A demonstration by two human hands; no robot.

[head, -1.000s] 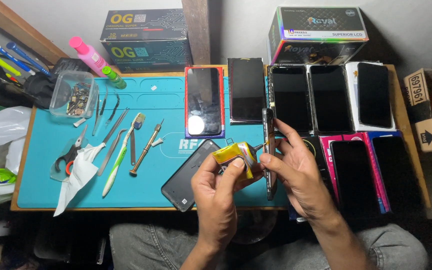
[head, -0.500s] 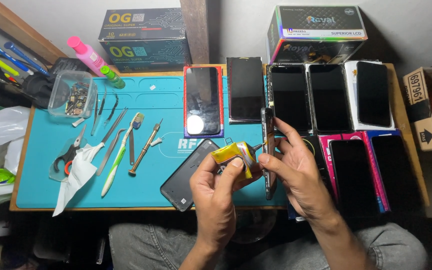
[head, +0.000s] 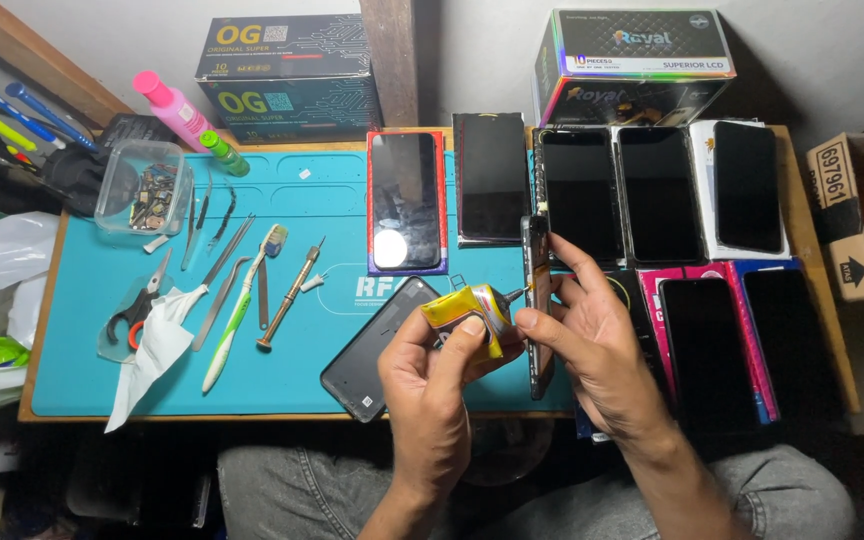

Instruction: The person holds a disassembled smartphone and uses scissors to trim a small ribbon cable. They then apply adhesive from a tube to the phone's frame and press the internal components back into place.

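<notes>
Two boxes (head: pixel 287 75) at back, one glue tube (head: pixel 469 311), one toothbrush (head: pixel 242 305), one scissors (head: pixel 137 310).

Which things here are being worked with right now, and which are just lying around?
In use: left hand, yellow glue tube, right hand, phone frame held on edge.

Lying about: scissors, toothbrush, screwdriver, parts tub, pink bottle.

We cannot read the glue tube's (head: pixel 472 308) nozzle tip — too small — and our right hand (head: pixel 592 340) covers the phone's (head: pixel 537 300) lower edge.
</notes>
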